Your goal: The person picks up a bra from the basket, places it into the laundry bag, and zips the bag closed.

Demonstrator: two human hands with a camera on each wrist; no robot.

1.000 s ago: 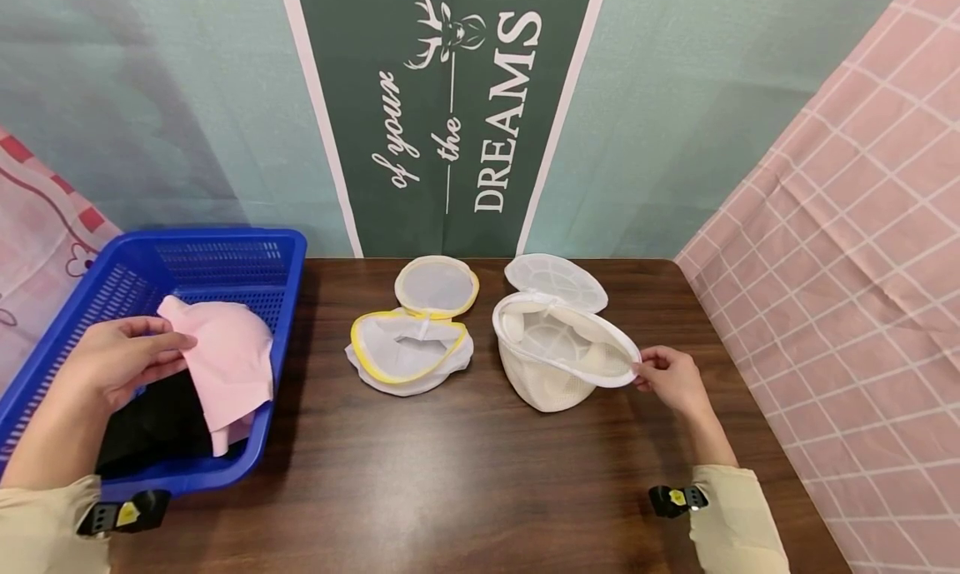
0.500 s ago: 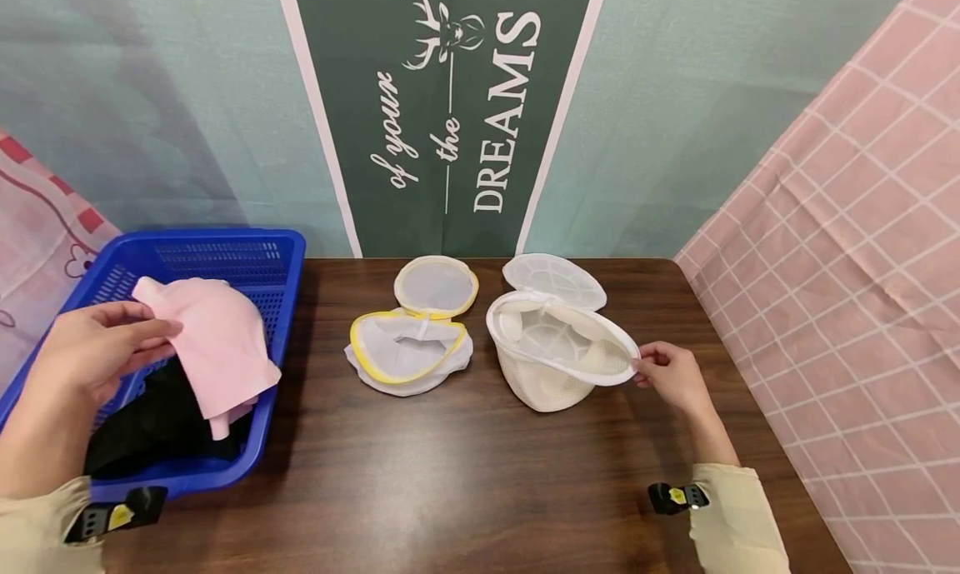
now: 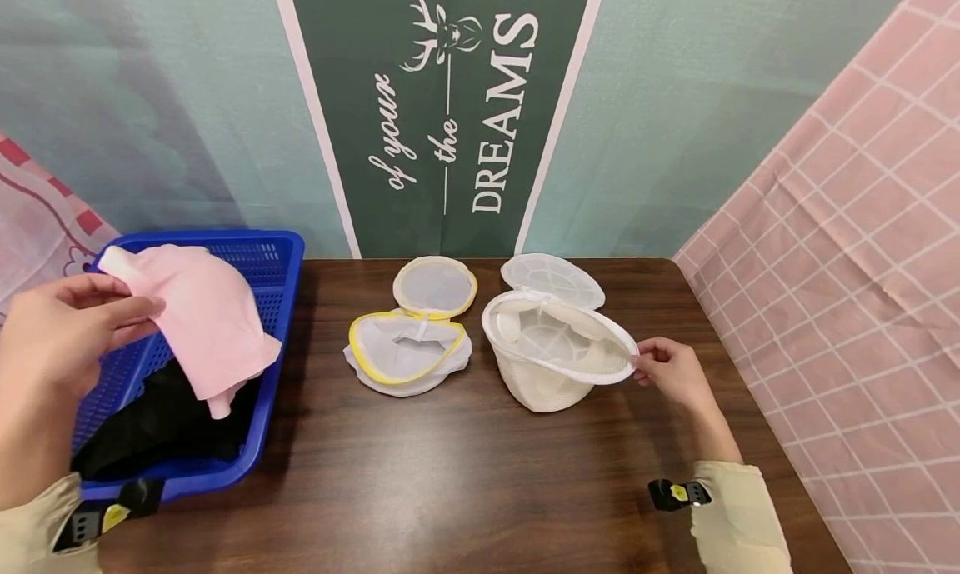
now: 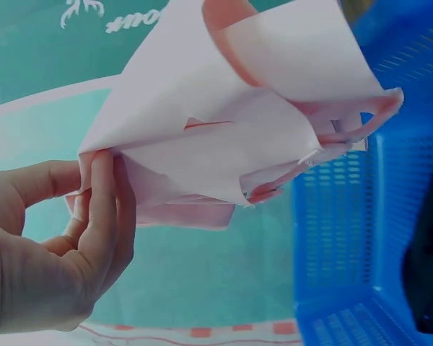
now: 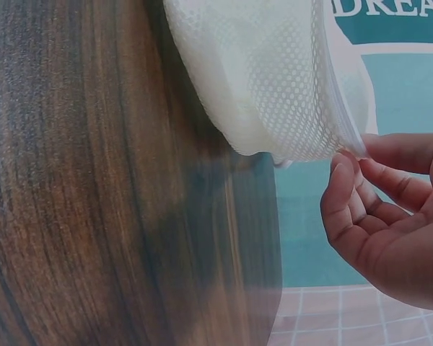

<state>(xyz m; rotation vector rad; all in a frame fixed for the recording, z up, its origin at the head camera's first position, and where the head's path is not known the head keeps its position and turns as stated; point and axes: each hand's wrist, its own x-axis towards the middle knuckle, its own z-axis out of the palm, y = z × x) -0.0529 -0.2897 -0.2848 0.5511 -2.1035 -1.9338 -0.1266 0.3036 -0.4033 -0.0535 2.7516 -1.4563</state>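
Pinched between thumb and fingers, a pink bra (image 3: 206, 311) with a rounded cup hangs from my left hand (image 3: 71, 328) above the blue basket (image 3: 292, 262). In the left wrist view the bra's folded layers (image 4: 224, 122) spread out from the fingertips. My right hand (image 3: 671, 374) pinches the white rim of a mesh laundry bag (image 3: 543, 382), whose mouth is open with its round lid (image 3: 555, 281) folded back. The right wrist view shows thumb and fingers on the edge of the honeycomb mesh (image 5: 289, 79). A pale lining shows inside the bag.
Black cloth (image 3: 165, 428) lies in the basket. A second, yellow-rimmed mesh bag (image 3: 408, 382) rests mid-table with its lid (image 3: 435, 287) flipped back. The brown wooden table (image 3: 450, 491) meets a green curtain (image 3: 637, 141) behind and a pink checked cloth (image 3: 840, 249) at right.
My left hand has lifted the pink bra up and to the left, uncovering more of the black cloth. The right hand keeps its hold; the white bag's rim has shifted slightly left.
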